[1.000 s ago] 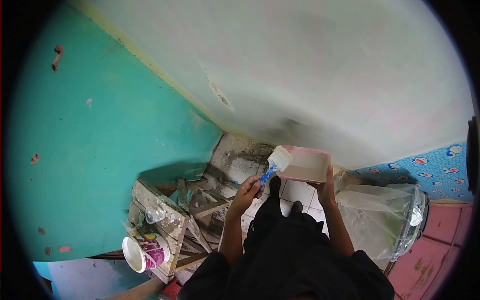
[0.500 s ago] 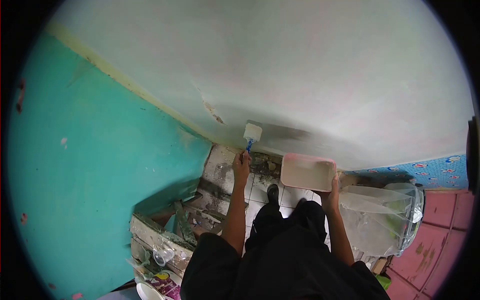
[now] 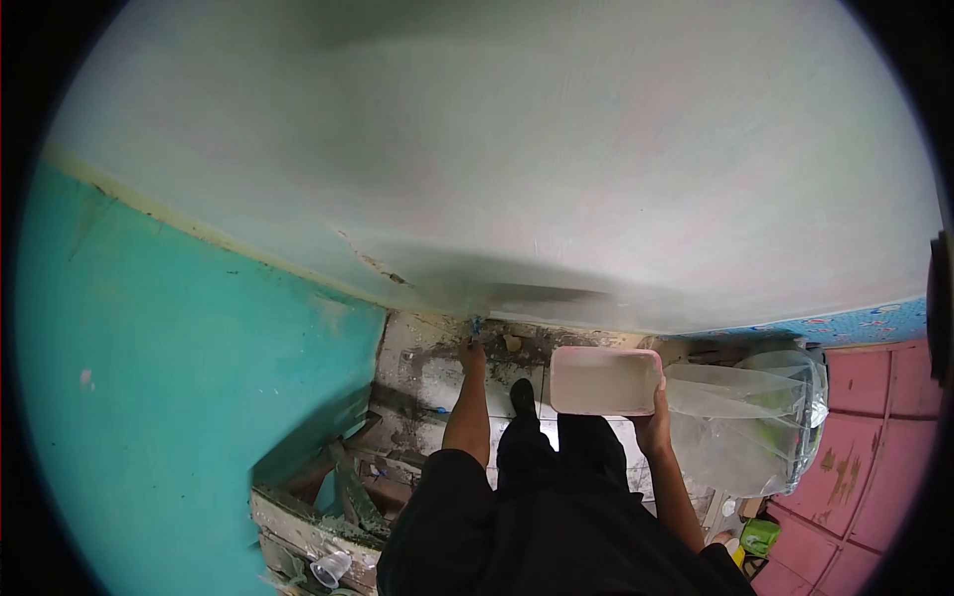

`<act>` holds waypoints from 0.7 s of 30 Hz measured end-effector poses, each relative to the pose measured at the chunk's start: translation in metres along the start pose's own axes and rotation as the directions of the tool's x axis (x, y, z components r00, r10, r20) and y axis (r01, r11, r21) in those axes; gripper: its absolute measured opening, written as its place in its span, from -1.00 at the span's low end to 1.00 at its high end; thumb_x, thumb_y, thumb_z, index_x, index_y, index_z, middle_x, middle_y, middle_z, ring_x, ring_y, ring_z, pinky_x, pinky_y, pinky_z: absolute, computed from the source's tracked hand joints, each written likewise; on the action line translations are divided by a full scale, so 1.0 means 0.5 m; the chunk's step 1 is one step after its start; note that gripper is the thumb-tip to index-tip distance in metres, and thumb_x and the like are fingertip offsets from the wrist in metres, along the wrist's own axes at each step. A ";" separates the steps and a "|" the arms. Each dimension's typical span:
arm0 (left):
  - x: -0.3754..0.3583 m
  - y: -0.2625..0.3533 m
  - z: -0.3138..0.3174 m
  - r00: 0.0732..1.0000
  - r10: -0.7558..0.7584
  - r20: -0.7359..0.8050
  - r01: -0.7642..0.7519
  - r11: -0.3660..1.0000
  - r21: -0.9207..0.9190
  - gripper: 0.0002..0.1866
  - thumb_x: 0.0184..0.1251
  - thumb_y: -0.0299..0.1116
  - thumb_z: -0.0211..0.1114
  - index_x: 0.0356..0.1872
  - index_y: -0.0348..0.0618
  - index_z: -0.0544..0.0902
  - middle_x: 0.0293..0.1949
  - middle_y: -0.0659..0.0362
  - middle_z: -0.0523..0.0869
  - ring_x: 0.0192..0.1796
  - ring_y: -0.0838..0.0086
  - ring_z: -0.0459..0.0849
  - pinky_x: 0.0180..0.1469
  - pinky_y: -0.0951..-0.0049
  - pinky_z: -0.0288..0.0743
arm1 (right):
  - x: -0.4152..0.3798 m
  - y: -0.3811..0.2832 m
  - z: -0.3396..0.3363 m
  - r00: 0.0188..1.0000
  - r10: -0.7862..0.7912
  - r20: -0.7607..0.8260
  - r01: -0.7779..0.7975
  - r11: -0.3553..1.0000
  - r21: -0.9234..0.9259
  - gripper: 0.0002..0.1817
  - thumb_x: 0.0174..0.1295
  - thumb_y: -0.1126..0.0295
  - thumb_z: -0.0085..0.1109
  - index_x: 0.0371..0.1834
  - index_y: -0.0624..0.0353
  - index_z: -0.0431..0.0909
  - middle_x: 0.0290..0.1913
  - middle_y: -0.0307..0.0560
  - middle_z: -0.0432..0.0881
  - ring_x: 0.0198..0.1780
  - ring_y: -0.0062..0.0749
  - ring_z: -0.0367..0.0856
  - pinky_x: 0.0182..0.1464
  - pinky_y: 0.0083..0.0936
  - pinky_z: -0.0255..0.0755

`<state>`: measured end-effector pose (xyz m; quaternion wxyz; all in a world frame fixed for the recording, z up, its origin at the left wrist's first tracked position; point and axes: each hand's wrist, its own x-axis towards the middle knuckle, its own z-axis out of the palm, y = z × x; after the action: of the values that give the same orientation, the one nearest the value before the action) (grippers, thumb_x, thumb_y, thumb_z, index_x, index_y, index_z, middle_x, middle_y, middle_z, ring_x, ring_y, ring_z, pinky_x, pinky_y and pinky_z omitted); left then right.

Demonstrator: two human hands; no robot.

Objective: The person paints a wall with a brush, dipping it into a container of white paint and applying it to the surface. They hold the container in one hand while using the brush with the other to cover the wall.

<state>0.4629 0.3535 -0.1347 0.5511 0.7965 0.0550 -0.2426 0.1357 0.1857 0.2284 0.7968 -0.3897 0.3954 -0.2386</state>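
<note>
My left hand (image 3: 473, 353) is closed around the blue handle of a brush (image 3: 477, 325), low against the whitish wall (image 3: 556, 129). The brush head is hard to make out against the wall. A pink-rimmed rectangular tub (image 3: 604, 381) with pale liquid inside rests in my right hand (image 3: 654, 421), whose fingers grip its right side and underside. A cracked patch (image 3: 383, 268) shows in the wall above and left of the brush.
To the left stands a turquoise wall (image 3: 189, 377), with a worn wooden structure (image 3: 318, 517) and a clear plastic cup (image 3: 331, 568) below. Plastic sheeting (image 3: 735, 427) covers something at right, beside pink panels (image 3: 865, 427). My shoe (image 3: 523, 397) is on the tiled floor.
The view has shifted upward on the wall and turned slightly. My left hand and the brush have moved lower along the wall; the white brush head no longer shows clearly. The tub remains held.
</note>
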 end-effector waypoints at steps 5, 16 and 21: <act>0.064 -0.088 0.015 0.989 -0.081 -0.124 0.113 0.955 0.275 -0.65 0.40 -0.17 0.24 -0.12 -0.32 0.71 -0.38 -0.10 0.77 -0.33 0.00 0.75 -0.28 0.09 0.58 | 0.010 -0.006 0.005 1.000 0.021 0.008 -0.021 0.999 -0.047 -0.21 0.51 -0.24 -0.20 0.61 0.03 0.03 0.46 0.06 0.33 0.41 -0.05 0.42 0.34 0.00 0.41; -0.141 0.379 -0.099 0.924 0.339 -0.177 -0.263 0.900 0.349 -0.57 0.45 -0.22 0.12 -0.60 -0.31 0.57 -0.63 0.04 0.61 -0.57 0.30 0.60 -0.45 0.21 0.38 | 0.035 -0.043 0.060 0.993 0.014 0.120 -0.004 0.997 -0.083 -0.21 0.51 -0.26 -0.24 0.62 0.01 0.01 0.45 0.06 0.34 0.40 -0.06 0.43 0.32 -0.03 0.45; -0.325 0.638 -0.208 0.915 0.372 -0.154 -0.360 0.927 0.101 -0.60 0.50 -0.23 0.11 -0.52 -0.31 0.56 -0.60 0.04 0.59 -0.55 0.30 0.55 -0.40 0.23 0.38 | 0.053 -0.009 0.033 0.990 0.026 0.137 -0.016 0.997 -0.074 -0.16 0.46 -0.30 -0.17 0.63 -0.05 -0.01 0.41 0.01 0.36 0.31 -0.17 0.52 0.17 -0.17 0.59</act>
<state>0.4677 0.3536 0.2382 0.5517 0.8293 -0.0570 -0.0680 0.1639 0.1718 0.2266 0.8098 -0.4300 0.3520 -0.1883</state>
